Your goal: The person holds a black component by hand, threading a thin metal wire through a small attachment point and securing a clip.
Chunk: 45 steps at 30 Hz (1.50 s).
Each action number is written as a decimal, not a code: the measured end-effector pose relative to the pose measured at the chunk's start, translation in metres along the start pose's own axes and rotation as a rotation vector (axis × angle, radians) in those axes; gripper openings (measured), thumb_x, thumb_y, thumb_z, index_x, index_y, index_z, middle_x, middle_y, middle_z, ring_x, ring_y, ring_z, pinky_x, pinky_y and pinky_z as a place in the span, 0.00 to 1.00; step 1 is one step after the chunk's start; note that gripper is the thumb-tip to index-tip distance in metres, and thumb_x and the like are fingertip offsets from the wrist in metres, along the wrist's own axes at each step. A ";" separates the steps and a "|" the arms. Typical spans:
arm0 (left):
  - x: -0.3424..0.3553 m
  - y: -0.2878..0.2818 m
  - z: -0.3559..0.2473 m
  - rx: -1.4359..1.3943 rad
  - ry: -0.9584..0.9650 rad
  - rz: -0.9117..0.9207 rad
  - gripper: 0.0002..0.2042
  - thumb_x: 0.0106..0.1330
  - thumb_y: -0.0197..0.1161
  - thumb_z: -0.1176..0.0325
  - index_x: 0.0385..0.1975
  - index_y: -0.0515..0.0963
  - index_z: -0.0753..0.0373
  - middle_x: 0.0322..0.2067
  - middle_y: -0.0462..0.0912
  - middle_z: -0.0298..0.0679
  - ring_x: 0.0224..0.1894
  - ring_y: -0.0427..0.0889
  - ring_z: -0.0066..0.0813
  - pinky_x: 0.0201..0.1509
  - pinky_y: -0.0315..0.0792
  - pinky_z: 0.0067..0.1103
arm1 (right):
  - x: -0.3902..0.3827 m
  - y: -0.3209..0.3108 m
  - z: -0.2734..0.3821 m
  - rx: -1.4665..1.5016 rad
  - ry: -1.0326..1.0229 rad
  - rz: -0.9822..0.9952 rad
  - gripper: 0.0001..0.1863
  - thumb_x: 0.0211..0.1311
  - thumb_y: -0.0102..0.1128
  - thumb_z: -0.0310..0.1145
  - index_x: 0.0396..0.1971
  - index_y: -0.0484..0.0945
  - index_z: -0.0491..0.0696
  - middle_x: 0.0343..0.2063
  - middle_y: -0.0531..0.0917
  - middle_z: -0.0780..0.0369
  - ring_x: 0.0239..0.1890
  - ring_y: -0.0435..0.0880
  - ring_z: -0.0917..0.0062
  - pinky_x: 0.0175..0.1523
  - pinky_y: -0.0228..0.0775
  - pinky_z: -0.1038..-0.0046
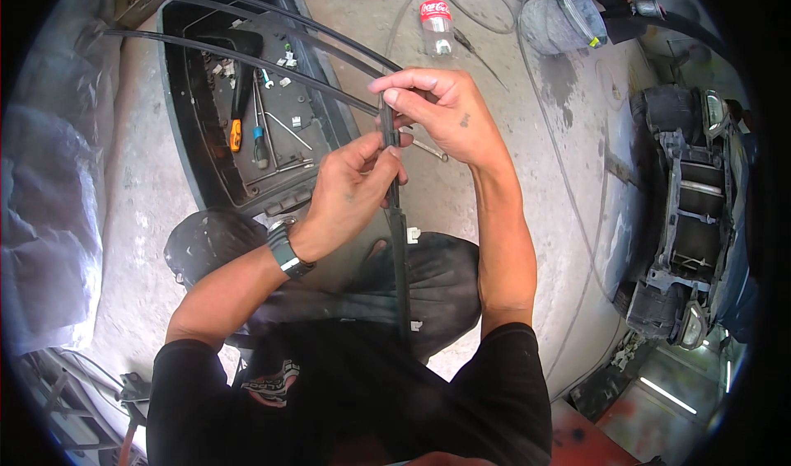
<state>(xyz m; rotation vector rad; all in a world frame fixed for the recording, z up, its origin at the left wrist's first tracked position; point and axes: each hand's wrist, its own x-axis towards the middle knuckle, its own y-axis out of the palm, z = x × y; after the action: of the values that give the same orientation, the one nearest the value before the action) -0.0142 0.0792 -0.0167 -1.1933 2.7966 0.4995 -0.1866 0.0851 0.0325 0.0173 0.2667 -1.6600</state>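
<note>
While holding the black strip (400,264) upward from the lap (449,289), pinched between thumb and fingers of the left hand (350,187) and, just beyond, in a finer pinch of the right hand (453,120), expect light, probably springy, slightly flexible stuff; best gripped at two nearby plain spots, clear of the small white clips (413,235), perhaps brittle, along one edge.

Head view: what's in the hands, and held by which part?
Both hands hold a long black strip: the left hand grips the stretch above the lap, the right hand just farther up. Whether its end lies there is unclear.
</note>
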 end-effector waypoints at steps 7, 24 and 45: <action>0.001 -0.001 0.002 0.128 0.015 -0.026 0.12 0.73 0.53 0.69 0.47 0.80 0.66 0.24 0.79 0.27 0.25 0.73 0.07 0.23 0.67 0.11 | 0.003 -0.003 -0.005 -0.018 -0.002 0.030 0.10 0.68 0.58 0.29 0.43 0.84 0.41 0.28 0.84 0.65 0.29 0.81 0.85 0.33 0.77 0.80; 0.002 -0.005 0.010 0.087 0.036 0.024 0.14 0.73 0.51 0.69 0.53 0.75 0.67 0.27 0.77 0.31 0.24 0.71 0.12 0.26 0.68 0.17 | -0.001 0.006 -0.009 -0.053 -0.003 -0.037 0.09 0.66 0.60 0.28 0.40 0.84 0.40 0.24 0.81 0.67 0.24 0.77 0.88 0.30 0.71 0.84; 0.011 -0.008 0.006 -0.344 -0.007 0.414 0.21 0.78 0.43 0.60 0.60 0.67 0.69 0.31 0.71 0.34 0.35 0.73 0.22 0.41 0.76 0.23 | 0.001 -0.022 -0.009 0.161 -0.118 0.198 0.14 0.69 0.57 0.34 0.45 0.82 0.41 0.30 0.83 0.64 0.32 0.81 0.83 0.39 0.76 0.77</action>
<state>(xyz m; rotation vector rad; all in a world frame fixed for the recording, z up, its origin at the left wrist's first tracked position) -0.0168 0.0678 -0.0264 -0.6316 3.0397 1.0428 -0.2100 0.0872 0.0276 0.0643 0.0399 -1.4760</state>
